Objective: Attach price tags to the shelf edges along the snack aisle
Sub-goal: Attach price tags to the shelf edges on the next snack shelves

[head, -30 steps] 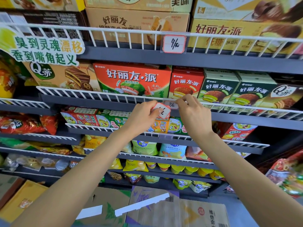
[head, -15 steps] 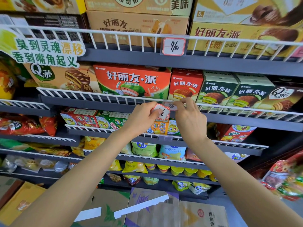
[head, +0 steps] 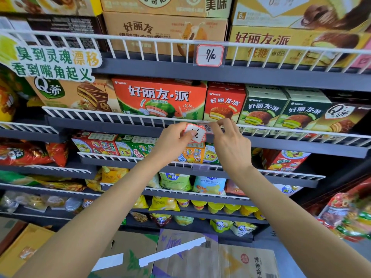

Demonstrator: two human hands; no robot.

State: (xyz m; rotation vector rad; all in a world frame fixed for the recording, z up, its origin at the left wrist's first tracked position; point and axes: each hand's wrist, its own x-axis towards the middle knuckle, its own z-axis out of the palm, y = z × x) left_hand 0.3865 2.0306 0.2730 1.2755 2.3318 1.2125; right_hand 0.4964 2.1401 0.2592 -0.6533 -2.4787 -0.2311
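The dark grey metal shelf with a white wire front rail point(head: 120, 117) carries boxed pies: a red watermelon-flavour carton point(head: 160, 97) above the left fingers, a smaller red box point(head: 224, 101) above the right fingertips, green boxes point(head: 265, 109) further right. On the rail above, a red-bordered white price tag in a clear sleeve point(head: 209, 55) hangs. The clear holder on the rail point(head: 207, 127) between the hands is mostly hidden, its writing hard to read. The left hand point(head: 172, 139) pinches a small red-edged white paper price tag point(head: 195, 133) between thumb and curled fingers, just below the rail. The right hand point(head: 230, 143) pinches the holder's top edge at the wire.
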